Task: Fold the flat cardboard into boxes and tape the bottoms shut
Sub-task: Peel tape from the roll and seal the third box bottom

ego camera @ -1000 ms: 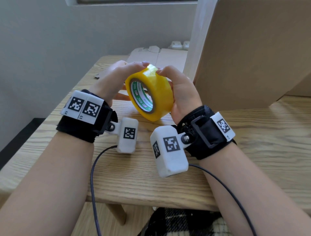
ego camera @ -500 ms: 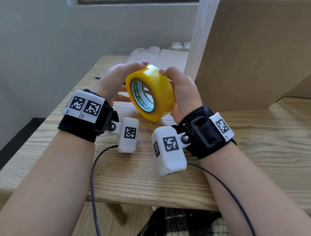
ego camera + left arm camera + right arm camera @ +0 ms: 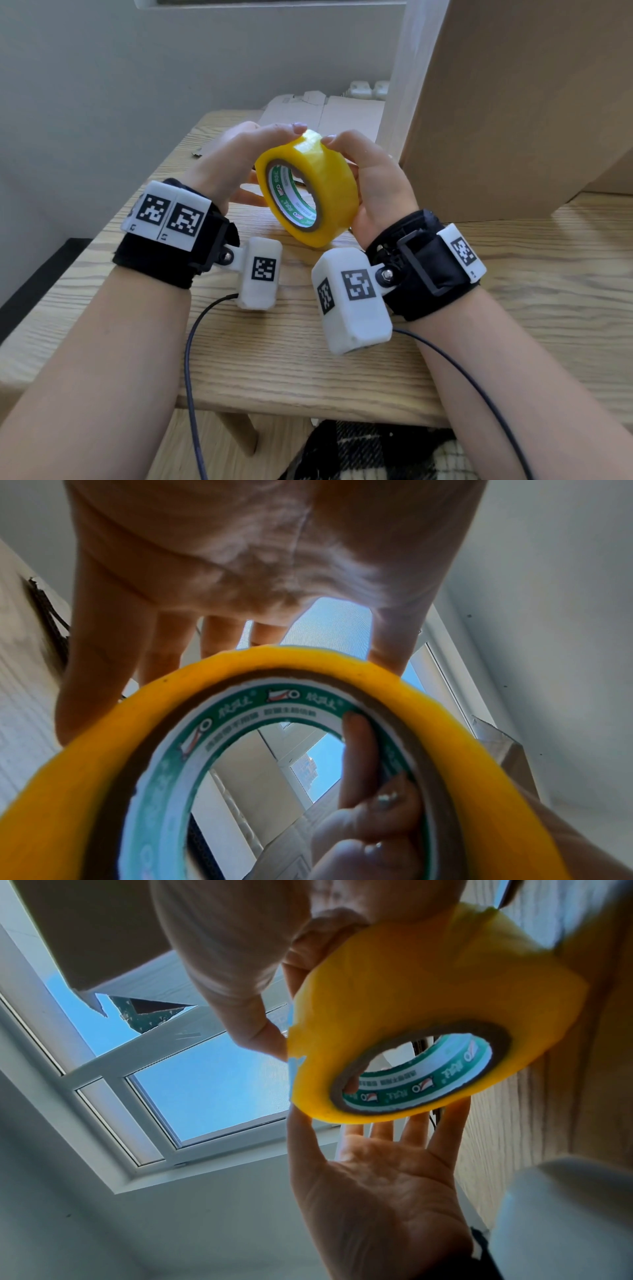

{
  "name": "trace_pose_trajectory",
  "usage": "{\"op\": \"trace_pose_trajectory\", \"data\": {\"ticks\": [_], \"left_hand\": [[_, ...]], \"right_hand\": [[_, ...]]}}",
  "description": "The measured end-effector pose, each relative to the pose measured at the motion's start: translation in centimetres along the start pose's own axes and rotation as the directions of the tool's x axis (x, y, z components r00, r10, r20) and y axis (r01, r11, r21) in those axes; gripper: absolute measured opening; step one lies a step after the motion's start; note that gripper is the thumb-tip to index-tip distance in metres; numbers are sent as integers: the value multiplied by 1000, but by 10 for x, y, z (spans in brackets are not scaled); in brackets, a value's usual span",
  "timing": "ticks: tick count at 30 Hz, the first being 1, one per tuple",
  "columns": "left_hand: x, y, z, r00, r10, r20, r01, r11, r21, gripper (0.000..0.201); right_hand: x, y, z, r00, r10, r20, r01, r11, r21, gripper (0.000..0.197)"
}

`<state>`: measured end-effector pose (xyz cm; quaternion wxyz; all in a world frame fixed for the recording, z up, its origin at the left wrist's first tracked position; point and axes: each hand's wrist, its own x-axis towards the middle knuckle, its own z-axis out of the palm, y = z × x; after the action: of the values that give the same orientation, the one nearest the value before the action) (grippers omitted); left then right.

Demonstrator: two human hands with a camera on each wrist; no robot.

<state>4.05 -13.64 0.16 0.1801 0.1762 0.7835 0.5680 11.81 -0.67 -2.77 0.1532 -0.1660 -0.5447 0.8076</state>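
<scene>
A: Where is the tape roll (image 3: 310, 190)?
B: Above the worktop (image 3: 513, 291), gripped between your left hand (image 3: 229, 161) and right hand (image 3: 375, 185); both thumbs meet on its top rim, box (image 3: 513, 102) right

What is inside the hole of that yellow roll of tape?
A green and white printed core lines the tape roll, and fingers of the right hand reach into the hole. Through it, only window and cardboard show. The left hand grips the outside.

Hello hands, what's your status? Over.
Both hands, left and right, hold yellow tape roll above table. Folded box waits right. Nothing blocking.
</scene>
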Motion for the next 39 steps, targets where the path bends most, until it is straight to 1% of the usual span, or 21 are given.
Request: {"op": "trace_pose_trajectory", "data": {"ticks": [1, 2, 4, 5, 6, 8, 9, 11, 12, 13, 15, 16, 19, 23, 27, 29, 32, 34, 36, 39], "left_hand": [[1, -1, 0, 1000, -6, 0, 6, 1000, -7, 67], [1, -1, -1, 1000, -15, 1, 15, 1000, -16, 59], [1, -2, -1, 1000, -27, -2, 27, 999, -40, 30], [1, -2, -1, 999, -33, -9, 33, 998, -52, 20], [2, -2, -1, 999, -38, -14, 37, 997, -62, 17], [3, -3, -1, 999, -40, -13, 39, 996, -75, 18], [3, -4, -2, 999, -39, -9, 38, 996, -80, 22], [3, -5, -3, 999, -39, -7, 39, 996, -86, 35], [4, -5, -3, 999, -38, -6, 37, 996, -87, 38], [4, -5, -3, 999, -36, -4, 36, 996, -87, 37], [3, -4, -2, 999, -36, -4, 35, 996, -85, 32], [3, -3, -1, 999, -34, -4, 33, 996, -80, 36], [2, -3, -1, 1000, -20, -2, 20, 998, -65, 55], [2, -3, -1, 1000, -9, -2, 9, 999, -44, 64], [4, -3, 1, 1000, -6, -11, 6, 1000, -27, 67], [4, -3, 1, 1000, -8, -16, 8, 1000, -22, 66], [5, -4, 0, 1000, -12, -18, 11, 1000, -18, 64], [5, -5, 0, 1000, -13, -17, 12, 1000, -18, 57], [4, -4, 0, 1000, -21, -20, 21, 999, -25, 52], [4, -4, 0, 999, -35, -33, 33, 999, -43, 47]], "right_hand": [[0, 1, 0, 1000, -4, -5, 4, 1000, -6, 11], [0, 1, 0, 1000, -14, -10, 14, 1000, -3, 11], [-1, 0, 1, 1000, -30, -1, 30, 999, 15, 9], [-2, -1, 2, 999, -30, 11, 30, 999, 15, 9], [-2, -1, 1, 999, -29, 19, 29, 1000, 6, 8], [-2, -1, 0, 1000, -14, 25, 15, 1000, -27, 20], [-2, -1, 0, 1000, -7, 25, 8, 999, -38, 24], [-3, -1, 0, 999, 5, 33, -4, 1000, -30, 19], [-4, -1, 0, 999, 11, 38, -10, 1000, -26, 16], [-4, -1, 0, 999, 17, 36, -16, 1000, -20, 14], [-5, -2, 0, 999, 29, 31, -29, 1000, -6, 16], [-5, -2, 0, 999, 37, 30, -37, 999, 0, 19], [-4, -3, -1, 998, 50, 24, -50, 999, 9, 24], [-4, -4, -2, 999, 52, 17, -52, 998, 17, 20], [-6, -6, -2, 998, 62, 25, -63, 997, 37, 9], [-7, -6, -2, 998, 57, 26, -58, 998, 34, 6], [-8, -5, -1, 999, 46, 14, -47, 999, 25, 7], [-8, -5, 1, 999, 44, 20, -45, 999, 15, 10], [-8, -5, 1, 998, 47, 36, -46, 999, -3, 15], [-10, -5, 0, 996, 59, 72, -58, 998, -3, 16]]}}
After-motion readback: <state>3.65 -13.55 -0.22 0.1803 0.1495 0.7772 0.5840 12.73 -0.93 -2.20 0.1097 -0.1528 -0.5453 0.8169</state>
